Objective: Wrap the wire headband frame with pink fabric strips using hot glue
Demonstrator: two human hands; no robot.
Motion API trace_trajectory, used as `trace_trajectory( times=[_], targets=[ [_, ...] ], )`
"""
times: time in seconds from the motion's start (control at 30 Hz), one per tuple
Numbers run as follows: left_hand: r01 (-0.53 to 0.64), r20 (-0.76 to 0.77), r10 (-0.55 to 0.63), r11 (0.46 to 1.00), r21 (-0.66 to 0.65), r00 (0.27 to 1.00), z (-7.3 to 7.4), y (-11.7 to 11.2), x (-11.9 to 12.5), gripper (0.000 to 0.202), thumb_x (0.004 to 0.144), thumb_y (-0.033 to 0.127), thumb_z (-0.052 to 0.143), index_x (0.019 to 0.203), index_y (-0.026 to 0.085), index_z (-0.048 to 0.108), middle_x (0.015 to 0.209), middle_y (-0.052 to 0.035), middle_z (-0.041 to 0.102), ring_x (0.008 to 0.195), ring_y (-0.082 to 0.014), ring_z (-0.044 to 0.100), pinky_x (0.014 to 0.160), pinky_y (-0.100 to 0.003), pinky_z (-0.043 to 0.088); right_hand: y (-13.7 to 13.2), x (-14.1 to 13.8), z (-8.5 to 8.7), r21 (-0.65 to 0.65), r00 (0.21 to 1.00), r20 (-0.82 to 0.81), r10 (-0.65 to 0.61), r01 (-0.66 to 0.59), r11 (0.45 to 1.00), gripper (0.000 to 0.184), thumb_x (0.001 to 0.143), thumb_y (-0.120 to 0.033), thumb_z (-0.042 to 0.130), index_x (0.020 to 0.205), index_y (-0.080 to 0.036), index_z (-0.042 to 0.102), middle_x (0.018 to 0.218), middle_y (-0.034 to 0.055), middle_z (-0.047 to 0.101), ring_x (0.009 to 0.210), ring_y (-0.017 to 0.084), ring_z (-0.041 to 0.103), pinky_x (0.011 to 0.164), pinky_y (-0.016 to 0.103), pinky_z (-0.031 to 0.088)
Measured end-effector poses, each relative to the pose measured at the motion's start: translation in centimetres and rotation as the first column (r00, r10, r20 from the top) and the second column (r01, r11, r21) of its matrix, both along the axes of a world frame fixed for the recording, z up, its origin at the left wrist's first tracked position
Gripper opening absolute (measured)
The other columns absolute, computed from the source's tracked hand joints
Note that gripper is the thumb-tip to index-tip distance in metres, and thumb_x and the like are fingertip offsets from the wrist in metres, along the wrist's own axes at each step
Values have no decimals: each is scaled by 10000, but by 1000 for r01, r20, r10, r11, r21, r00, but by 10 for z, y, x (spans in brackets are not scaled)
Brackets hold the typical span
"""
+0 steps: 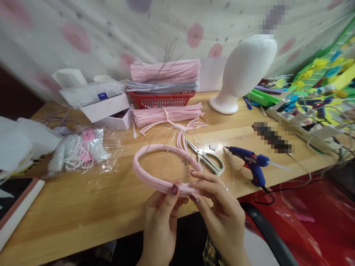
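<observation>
The pink ring (pixel 155 182) extends beyond the left grip (pixel 162 218) and right grip (pixel 226 210), both pinched on its near side.

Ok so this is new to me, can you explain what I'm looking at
There's no machine: these are a person's bare left hand and right hand. The one picture comes from a camera on that person's head, looking forward and down. Both hands hold a pink hoop over the wooden table. Just past it lie scissors and a bundle of pink strips; to the right are a blue glue gun and, farther back, a white head form. A clear bag of beads lies on the left, and a red basket stands at the back, with more strips stacked on top.
</observation>
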State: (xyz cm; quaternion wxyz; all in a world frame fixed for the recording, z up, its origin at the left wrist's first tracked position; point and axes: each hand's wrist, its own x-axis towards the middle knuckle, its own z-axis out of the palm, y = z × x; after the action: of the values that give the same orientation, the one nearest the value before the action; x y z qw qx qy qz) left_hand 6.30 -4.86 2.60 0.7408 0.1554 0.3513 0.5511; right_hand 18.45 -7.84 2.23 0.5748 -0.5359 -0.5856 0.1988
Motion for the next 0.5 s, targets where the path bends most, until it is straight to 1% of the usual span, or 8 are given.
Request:
trace_trajectory(
  times=[0.1, 0.17, 0.33, 0.5],
  targets=[
    [-14, 5, 14, 1000, 20, 1000, 1, 1, 0, 150, 696, 311, 896, 793, 219, 829, 796, -7, 818, 741, -109, 754, 776, -147, 596, 2, -1, 1, 23, 1000, -14, -6, 6, 1000, 221, 923, -79, 633, 1012, -274, 685, 1080, 14, 710, 1088, 160, 663, 910, 281, 558],
    [-20, 13, 20, 999, 25, 1000, 2, 1, 2, 147, 692, 304, 898, 787, 217, 828, 806, -6, 820, 745, -109, 757, 794, -151, 596, 3, -2, 3, 35, 999, -41, -16, 17, 999, 228, 926, -65, 619, 996, -270, 687, 1052, 4, 713, 1039, 143, 673, 902, 263, 554],
    [-12, 33, 11, 1000, 7, 999, 3, 2, 3, 157, 703, 299, 890, 820, 212, 832, 835, -24, 826, 765, -120, 769, 792, -152, 598, 4, -4, 7, -2, 996, -90, -22, 22, 1000, 188, 920, -94, 636, 968, -261, 708, 1040, 16, 707, 1030, 155, 665, 892, 272, 553],
    [-12, 34, 11, 999, 31, 999, 9, 5, 3, 135, 694, 317, 894, 765, 224, 827, 793, -25, 822, 743, -127, 771, 741, -150, 606, 3, -4, 8, -32, 994, -109, -14, 11, 999, 161, 929, -127, 638, 953, -267, 715, 1053, 27, 701, 1036, 166, 667, 883, 285, 568]
  ],
)
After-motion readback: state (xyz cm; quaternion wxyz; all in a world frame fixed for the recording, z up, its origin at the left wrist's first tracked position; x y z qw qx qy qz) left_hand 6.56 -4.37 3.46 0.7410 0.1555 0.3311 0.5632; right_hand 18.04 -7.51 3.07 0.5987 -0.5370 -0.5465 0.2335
